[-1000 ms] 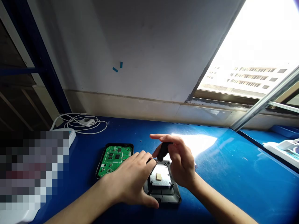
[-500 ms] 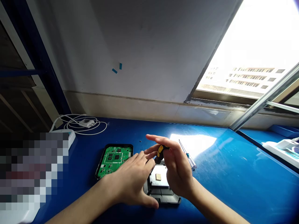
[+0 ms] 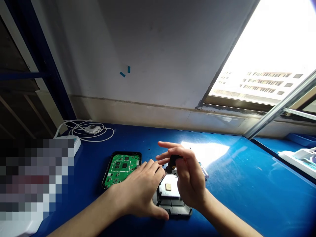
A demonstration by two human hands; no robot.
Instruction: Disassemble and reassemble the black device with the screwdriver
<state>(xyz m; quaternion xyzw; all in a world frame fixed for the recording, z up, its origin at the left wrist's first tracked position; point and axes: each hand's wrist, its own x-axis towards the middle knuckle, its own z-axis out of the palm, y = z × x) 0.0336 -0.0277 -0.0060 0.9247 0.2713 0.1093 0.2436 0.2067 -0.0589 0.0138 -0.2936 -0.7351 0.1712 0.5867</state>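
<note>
Evidently, the right hand (image 3: 191, 179) is curled around a dark-handled screwdriver (image 3: 175, 161), which slants down over the far left part of the black plastic housing (image 3: 176, 210). The left hand (image 3: 142, 184) grips the housing's left side, thumb at its near edge. Inside the housing lies a metal plate (image 3: 172, 193) bearing a tan pad (image 3: 168, 187); left of it sits a green circuit board (image 3: 123, 166).

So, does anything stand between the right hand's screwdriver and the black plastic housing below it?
No obstacle shows between the screwdriver in the right hand and the black plastic housing. The left hand lies close by, and the tip is not clearly visible, so contact cannot be told.
</note>
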